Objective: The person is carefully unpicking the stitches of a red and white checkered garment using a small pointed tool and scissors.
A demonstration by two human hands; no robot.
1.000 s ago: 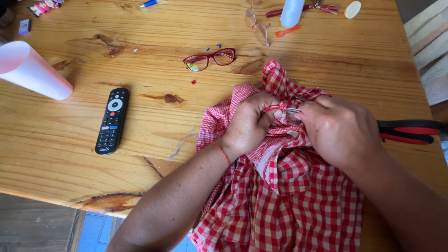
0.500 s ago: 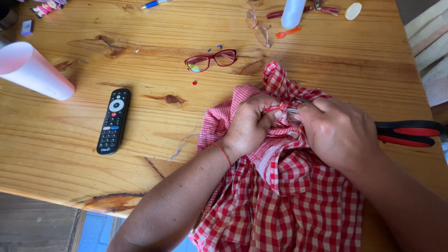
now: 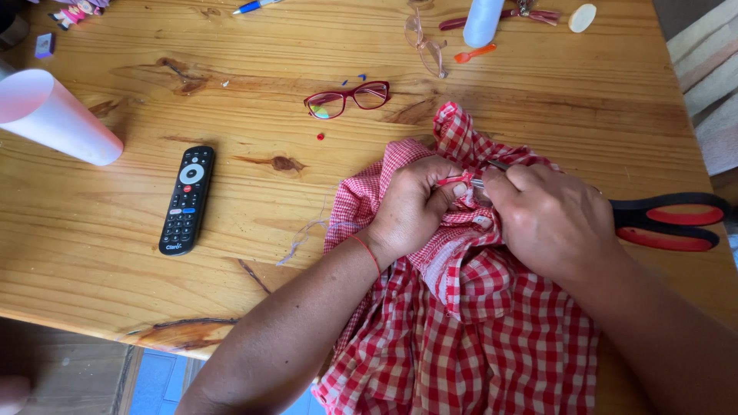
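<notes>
Head view: hands on checked cloth

Remote left of shirt; scissors right.

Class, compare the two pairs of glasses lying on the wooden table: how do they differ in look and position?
The red-framed glasses have a solid dark red frame; the clear glasses are see-through and hard to make out. The red-framed glasses lie nearer the left hand and the checked cloth; the clear glasses lie farther up, beside the white bottle. Both rest untouched on the table.
</notes>
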